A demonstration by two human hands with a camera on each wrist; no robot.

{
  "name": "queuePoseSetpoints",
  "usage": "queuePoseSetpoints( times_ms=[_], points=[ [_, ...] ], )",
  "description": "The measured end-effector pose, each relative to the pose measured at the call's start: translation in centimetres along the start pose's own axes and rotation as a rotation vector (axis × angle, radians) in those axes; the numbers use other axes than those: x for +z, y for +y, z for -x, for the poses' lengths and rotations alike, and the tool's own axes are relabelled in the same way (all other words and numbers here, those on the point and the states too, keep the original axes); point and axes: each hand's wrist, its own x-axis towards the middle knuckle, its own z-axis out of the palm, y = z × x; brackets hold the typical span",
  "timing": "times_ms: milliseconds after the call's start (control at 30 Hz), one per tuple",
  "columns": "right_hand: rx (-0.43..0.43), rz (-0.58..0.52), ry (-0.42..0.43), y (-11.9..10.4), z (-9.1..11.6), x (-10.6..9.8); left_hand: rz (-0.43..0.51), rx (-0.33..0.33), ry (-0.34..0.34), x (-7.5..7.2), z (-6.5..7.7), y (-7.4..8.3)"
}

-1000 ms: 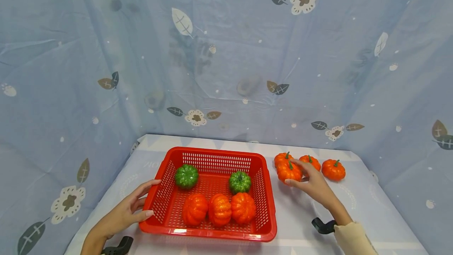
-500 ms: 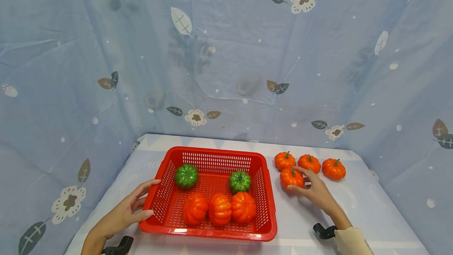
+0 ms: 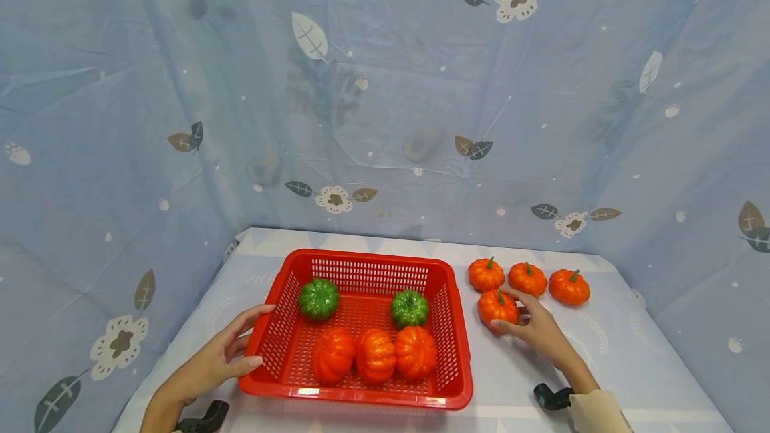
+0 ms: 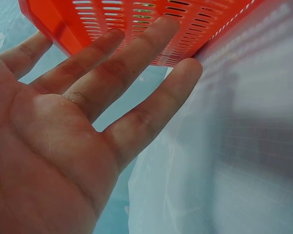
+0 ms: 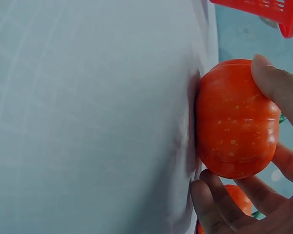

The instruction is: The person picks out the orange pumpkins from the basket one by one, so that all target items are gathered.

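A small orange pumpkin [image 3: 496, 311] with a green stem sits on the table right of the red basket [image 3: 361, 395]. My right hand [image 3: 537, 326] holds it between the thumb and fingers; in the right wrist view the thumb lies on one side of the pumpkin [image 5: 237, 122] and fingers on the other. At the basket's left side, my left hand [image 3: 207, 361] touches the rim and wall with fingers fairly straight, as the left wrist view of the spread fingers [image 4: 151, 114] shows. Inside the basket lie two green pumpkins [image 3: 319, 299] and three orange pumpkins [image 3: 375, 356] in a front row.
Three more orange pumpkins [image 3: 527, 278] stand in a row on the table at the back right, just behind the held one. A blue patterned curtain [image 3: 385, 85] encloses the table's back and sides. White cloth [image 3: 637, 366] covers the tabletop.
My right hand has drawn the held pumpkin slightly toward me and to the right, away from the back row. The left hand and basket have stayed in place.
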Motion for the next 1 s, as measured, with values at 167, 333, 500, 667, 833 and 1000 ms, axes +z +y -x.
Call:
queuePoseSetpoints(
  times_ms=[167,333,500,667,833,1000],
  points=[
    [0.002,-0.003,-0.01,-0.2,-0.1,0.0,-0.006,-0.001,0.008,0.0,0.0,0.0],
    [0.001,-0.002,-0.036,-0.5,-0.1,-0.3,0.01,0.001,0.0,0.0,0.0,0.0],
    [-0.037,0.024,-0.024,-0.7,0.0,-1.1,0.007,0.0,-0.002,0.1,0.1,0.0],
    [-0.105,0.036,0.043,-1.7,0.0,-2.5,0.006,0.022,-0.013,0.2,0.0,0.1],
    [-0.147,0.076,0.091,-3.8,0.0,-3.6,-0.001,0.005,-0.002,0.2,0.1,0.2],
    [-0.196,0.077,0.099,-6.1,0.0,-3.7,-0.004,-0.007,0.011,0.3,0.2,0.1]
  ],
)
